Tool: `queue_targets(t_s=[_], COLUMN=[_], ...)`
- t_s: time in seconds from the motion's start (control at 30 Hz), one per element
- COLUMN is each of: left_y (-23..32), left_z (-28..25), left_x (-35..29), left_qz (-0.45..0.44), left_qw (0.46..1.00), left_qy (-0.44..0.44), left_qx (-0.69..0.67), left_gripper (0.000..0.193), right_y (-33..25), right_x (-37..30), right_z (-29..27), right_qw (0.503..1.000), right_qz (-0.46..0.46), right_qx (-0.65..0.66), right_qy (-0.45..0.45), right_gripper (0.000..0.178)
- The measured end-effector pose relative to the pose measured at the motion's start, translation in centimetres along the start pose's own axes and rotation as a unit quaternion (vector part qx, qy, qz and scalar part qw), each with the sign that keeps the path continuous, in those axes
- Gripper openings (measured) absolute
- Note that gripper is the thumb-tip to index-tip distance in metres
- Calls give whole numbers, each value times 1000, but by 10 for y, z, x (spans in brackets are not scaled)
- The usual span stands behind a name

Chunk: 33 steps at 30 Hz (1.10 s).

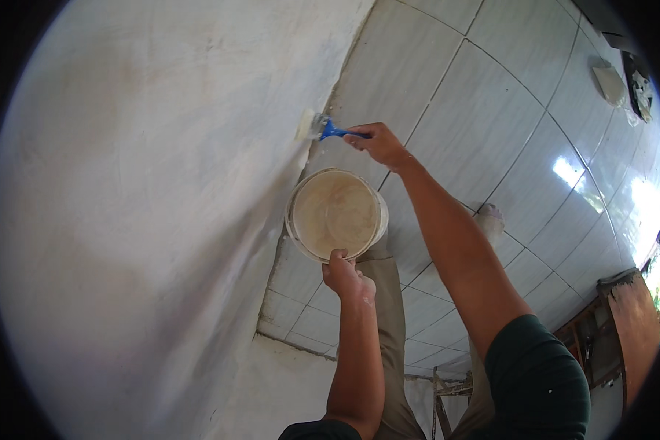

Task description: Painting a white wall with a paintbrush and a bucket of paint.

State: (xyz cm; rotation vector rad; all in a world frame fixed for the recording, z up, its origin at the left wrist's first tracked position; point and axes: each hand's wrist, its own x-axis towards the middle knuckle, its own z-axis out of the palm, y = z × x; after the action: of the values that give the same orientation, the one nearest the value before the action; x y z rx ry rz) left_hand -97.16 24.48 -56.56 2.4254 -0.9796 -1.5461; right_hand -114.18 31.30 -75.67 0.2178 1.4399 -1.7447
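Note:
My right hand (378, 143) is closed round the blue handle of a paintbrush (330, 130). Its pale bristles point left and meet the whitish wall (161, 147), or come very close to it; I cannot tell which. Below the brush, my left hand (347, 275) grips the near rim of a round white bucket (292, 213), thumb over the edge. Through the bucket's open top I see a pale, cream-coloured inside with streaks; how deep any contents are cannot be made out.
Grey-white tiles (477, 110) cover the floor, which meets the wall along a rough edge. At the far right lie a pale flat piece (609, 86) and a dark tray-like thing (637, 86). A brown wooden panel (633, 323) stands at the lower right, near a wooden frame (441, 403).

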Motion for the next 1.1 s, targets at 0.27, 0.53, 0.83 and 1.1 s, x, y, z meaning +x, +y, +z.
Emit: queue_targets(t_s=[0.27, 0.53, 0.83, 1.1], left_y=[-8, -22, -26, -34], left_z=[0, -1, 24, 26], left_x=[3, 3, -30, -50], left_qz=[23, 74, 283, 414], left_qw=[999, 992, 955, 888], left_qy=[24, -76, 9, -20], left_qx=[35, -72, 83, 197], left_gripper=[51, 52, 24, 17], right_y=[-26, -142, -170, -110], right_x=[-36, -143, -209, -205], right_z=[42, 111, -12, -32], right_qw=[954, 992, 969, 925], right_qz=[10, 31, 39, 92], right_qx=[-194, -77, -245, -368], right_qy=[230, 92, 7, -7], right_gripper=[32, 26, 27, 22])
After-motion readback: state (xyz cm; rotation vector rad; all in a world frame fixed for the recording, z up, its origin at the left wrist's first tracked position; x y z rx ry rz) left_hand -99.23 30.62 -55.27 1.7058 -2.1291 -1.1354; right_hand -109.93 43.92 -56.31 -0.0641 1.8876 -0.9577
